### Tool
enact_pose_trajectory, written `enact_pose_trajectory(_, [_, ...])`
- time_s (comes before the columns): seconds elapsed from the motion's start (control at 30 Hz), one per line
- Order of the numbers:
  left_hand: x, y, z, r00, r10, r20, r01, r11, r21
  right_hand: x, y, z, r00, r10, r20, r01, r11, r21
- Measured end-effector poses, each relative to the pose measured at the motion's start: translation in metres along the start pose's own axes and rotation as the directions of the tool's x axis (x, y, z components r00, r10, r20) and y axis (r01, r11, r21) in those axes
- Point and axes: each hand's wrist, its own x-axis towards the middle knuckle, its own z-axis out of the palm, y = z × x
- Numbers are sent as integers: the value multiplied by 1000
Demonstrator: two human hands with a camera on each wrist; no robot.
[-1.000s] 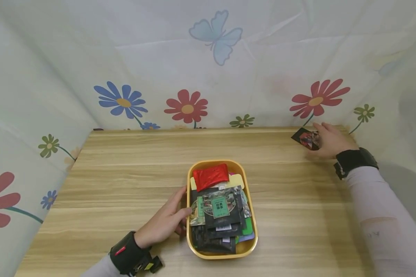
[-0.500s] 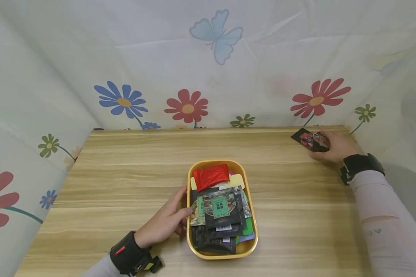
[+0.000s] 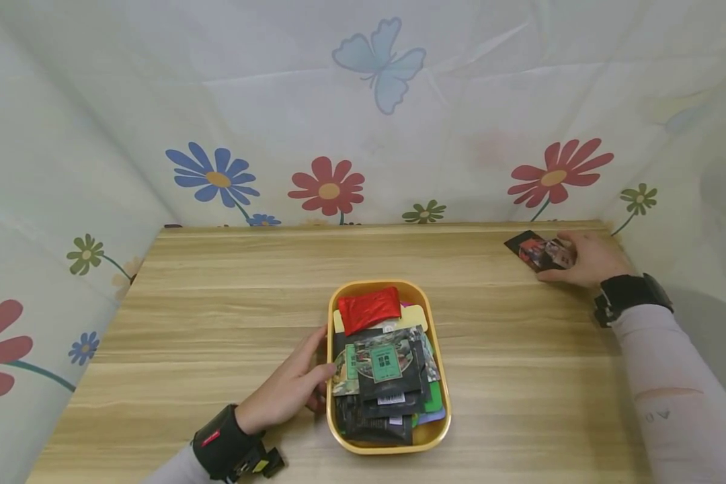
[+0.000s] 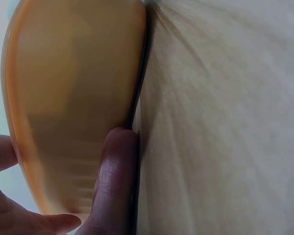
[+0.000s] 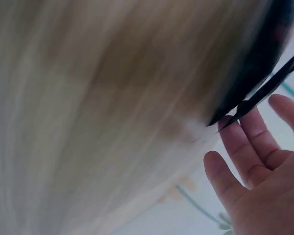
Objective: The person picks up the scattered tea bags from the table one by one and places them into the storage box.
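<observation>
A yellow plastic basket (image 3: 444,376) holds black sachets (image 3: 387,376) with green labels and a red foil packet (image 3: 370,310) at its far end. My left hand (image 3: 284,393) holds the basket's left side, its thumb at the rim. In the left wrist view, fingers (image 4: 115,181) lie against the basket's outer wall (image 4: 78,73). At the far right of the table, my right hand (image 3: 589,259) grips dark sachets (image 3: 535,252) with red pictures between thumb and fingers. The right wrist view shows two black sachet edges (image 5: 272,83) apart, beside the spread fingers (image 5: 223,178).
The wood-grain table (image 3: 236,289) ends at the back against a pale curtain (image 3: 460,121) printed with flowers and a butterfly. Curtain also hangs along the left and right sides. Pale yellow and green items (image 3: 433,396) show under the sachets in the basket.
My right hand has drawn back to the right, uncovering more of the dark sachets, which have since shifted slightly toward me. The left hand and basket have stayed put.
</observation>
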Motion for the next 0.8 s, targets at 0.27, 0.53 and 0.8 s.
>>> enact_pose_trajectory(0.27, [1,0,0,1000,3,4,-3,1000,-6,-15,-70,-25,987,-133,-89,139,988,68])
enact_pose_trajectory(0.53, [0,0,0,1000,10,6,-10,1000,-19,-50,-190,-50,867,-445,-223,481,864,146])
enact_pose_trajectory(0.8, [0,2,0,1000,12,3,-12,1000,-15,-97,-280,-61,741,-637,-211,670,722,171])
